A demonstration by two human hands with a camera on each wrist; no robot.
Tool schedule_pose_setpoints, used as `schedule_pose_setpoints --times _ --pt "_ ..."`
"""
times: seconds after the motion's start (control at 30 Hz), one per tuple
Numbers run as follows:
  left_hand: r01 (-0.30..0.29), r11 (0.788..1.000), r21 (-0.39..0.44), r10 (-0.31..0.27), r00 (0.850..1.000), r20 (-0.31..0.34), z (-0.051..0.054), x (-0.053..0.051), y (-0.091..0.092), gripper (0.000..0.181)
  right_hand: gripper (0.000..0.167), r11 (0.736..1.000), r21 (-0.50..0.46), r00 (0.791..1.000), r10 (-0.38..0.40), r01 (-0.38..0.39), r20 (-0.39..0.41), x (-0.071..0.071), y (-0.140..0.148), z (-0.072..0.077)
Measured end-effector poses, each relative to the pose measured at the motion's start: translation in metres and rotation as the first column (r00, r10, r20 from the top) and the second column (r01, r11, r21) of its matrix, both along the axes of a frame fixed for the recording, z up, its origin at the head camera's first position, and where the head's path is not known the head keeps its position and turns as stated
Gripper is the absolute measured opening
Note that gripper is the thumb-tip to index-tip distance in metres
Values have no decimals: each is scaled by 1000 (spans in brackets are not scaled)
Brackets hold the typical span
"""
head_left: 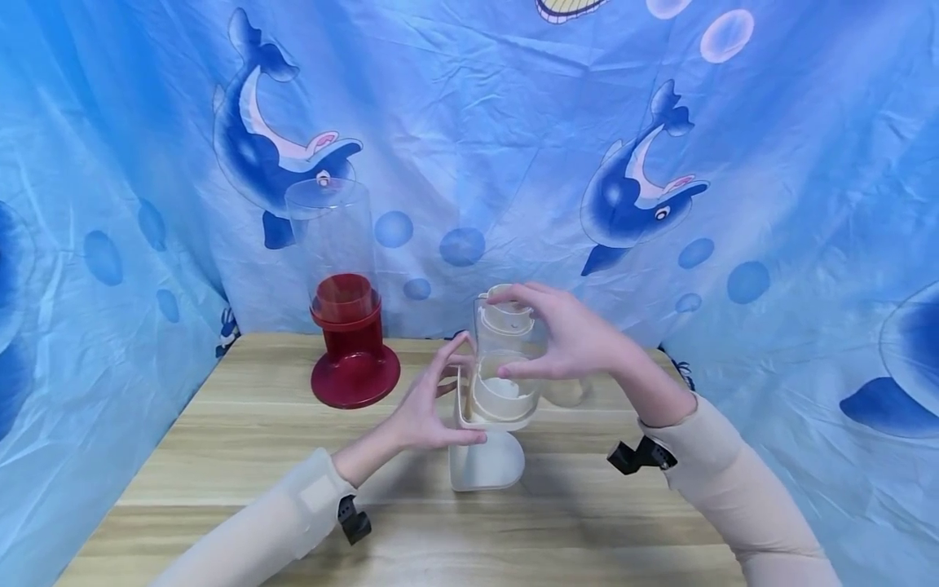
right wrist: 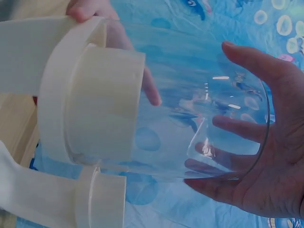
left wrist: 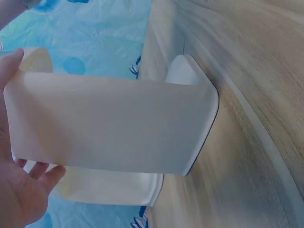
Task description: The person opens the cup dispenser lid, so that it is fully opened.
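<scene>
Clear cylinder [right wrist: 175, 142] is enclosing the inner ring [right wrist: 107, 95] of the nearer cream stand [left wrist: 109, 123], roughly midway between the worktop's [head_left: 257, 456] side edges.
Left hand [head_left: 424, 414], half-curled, is gripping the stand; right hand [head_left: 566, 336], spread wide, is holding the cylinder. Keeping both square should help seating.

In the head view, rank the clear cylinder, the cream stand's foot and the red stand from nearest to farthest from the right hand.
1. Clear cylinder: in the grip of the right hand.
2. Cream stand's foot: lower down, toward the front.
3. Red stand: well over to the left, toward the back.
</scene>
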State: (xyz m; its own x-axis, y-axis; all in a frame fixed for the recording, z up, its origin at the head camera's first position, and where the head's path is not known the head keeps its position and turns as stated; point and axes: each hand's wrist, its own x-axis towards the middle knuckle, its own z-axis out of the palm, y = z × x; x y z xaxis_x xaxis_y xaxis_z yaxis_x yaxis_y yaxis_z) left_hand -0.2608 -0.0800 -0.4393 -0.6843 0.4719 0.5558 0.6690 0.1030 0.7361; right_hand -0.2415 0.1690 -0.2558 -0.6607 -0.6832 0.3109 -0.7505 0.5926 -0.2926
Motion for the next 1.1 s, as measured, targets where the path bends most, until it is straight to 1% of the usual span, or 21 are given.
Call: schedule_pose_setpoints --times 0.07,0.17,0.33,0.43,0.57,0.7,0.77,0.97,1.1 --pt "-16 1000 -3 16 1000 1 1 1 1 136 89 1000 1 1000 12 -12 -12 0 0 -1" --pt "-26 1000 1 26 999 21 3 2 1 134 90 1000 0 1000 22 -22 -10 -2 -2 -1" --pt "-24 1000 5 24 999 45 5 3 2 132 91 1000 -8 1000 3 -3 27 0 -5 2" --pt "-15 1000 10 15 999 45 5 1 3 132 90 1000 -13 999 -22 22 41 2 -6 4" --pt "-11 1000 9 11 999 47 4 -2 2 132 87 999 5 999 -46 46 17 3 -8 5" --pt "-1 1000 9 1 999 43 3 -4 2 131 84 999 15 999 -49 49 -24 4 -9 6" --pt "6 1000 10 -7 999 37 3 -4 2 131 83 999 11 998 -48 49 -26 4 -8 7" --pt "28 1000 2 -28 1000 11 3 -4 2 131 80 999 13 999 -50 50 15 2 -8 9" --pt "32 999 -3 -32 999 13 3 -3 2 132 78 999 17 998 -40 39 40 0 -7 11"
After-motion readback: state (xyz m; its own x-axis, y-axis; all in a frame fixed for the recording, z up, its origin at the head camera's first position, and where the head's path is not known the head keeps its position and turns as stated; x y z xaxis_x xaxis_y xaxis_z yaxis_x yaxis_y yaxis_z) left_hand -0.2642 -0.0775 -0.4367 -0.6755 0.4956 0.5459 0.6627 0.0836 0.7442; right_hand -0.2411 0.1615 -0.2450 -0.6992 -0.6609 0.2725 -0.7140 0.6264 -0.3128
